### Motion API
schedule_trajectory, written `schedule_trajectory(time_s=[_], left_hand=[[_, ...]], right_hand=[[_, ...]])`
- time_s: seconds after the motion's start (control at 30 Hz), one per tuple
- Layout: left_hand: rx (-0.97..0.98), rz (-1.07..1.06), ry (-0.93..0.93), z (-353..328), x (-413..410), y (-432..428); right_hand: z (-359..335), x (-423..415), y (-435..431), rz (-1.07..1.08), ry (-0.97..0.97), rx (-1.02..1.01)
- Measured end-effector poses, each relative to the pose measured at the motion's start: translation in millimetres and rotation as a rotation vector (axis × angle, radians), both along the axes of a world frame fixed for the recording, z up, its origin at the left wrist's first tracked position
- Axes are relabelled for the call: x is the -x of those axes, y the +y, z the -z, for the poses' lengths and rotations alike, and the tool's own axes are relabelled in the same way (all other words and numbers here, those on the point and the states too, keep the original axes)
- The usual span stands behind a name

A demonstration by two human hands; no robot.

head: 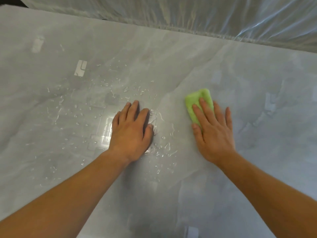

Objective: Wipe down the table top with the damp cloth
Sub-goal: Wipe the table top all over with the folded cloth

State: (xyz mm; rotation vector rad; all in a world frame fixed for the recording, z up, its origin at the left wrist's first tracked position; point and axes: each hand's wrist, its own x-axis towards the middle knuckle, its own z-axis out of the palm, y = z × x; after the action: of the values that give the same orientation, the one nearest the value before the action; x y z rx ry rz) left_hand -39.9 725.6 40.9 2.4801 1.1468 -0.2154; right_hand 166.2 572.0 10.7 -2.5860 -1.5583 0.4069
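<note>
A folded light-green cloth point(197, 102) lies flat on the glossy grey table top point(85, 152), right of centre. My right hand point(214, 131) presses down on it with fingers spread, covering its near half. My left hand point(132, 133) rests palm down on the table at the centre, holding nothing. Several water droplets point(106, 83) are scattered over the surface around and to the left of my left hand. The surface around the cloth looks hazy, with no drops.
Crinkled clear plastic sheeting point(205, 16) hangs along the table's far edge point(171, 30). Pale rectangular reflections point(80, 67) show on the left part of the surface.
</note>
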Motion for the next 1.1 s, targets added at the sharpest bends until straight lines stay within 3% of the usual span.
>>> schedule_trajectory(time_s=[0.1,0.3,0.57,0.73,0.8,0.93,1.0,1.1], left_hand=[[-0.018,0.019,0.020,1,5,10],[-0.023,0.093,0.028,13,21,16],[0.015,0.100,-0.037,16,25,21],[0.106,0.093,-0.161,9,38,28],[0.083,0.092,-0.155,8,47,27],[0.022,0.166,-0.075,14,67,23],[0.010,0.181,-0.076,16,71,23],[0.003,0.188,-0.080,17,73,20]], right_hand=[[-1,20,7,0.276,0.021,-0.012],[-4,68,-6,-0.117,0.018,0.025],[2,26,132,0.177,-0.019,-0.054],[1,44,88,-0.351,-0.046,-0.002],[1,21,82,-0.402,-0.066,0.005],[3,12,120,0.068,-0.009,-0.034],[0,38,133,0.167,0.005,-0.048],[-2,73,110,-0.167,0.004,-0.010]])
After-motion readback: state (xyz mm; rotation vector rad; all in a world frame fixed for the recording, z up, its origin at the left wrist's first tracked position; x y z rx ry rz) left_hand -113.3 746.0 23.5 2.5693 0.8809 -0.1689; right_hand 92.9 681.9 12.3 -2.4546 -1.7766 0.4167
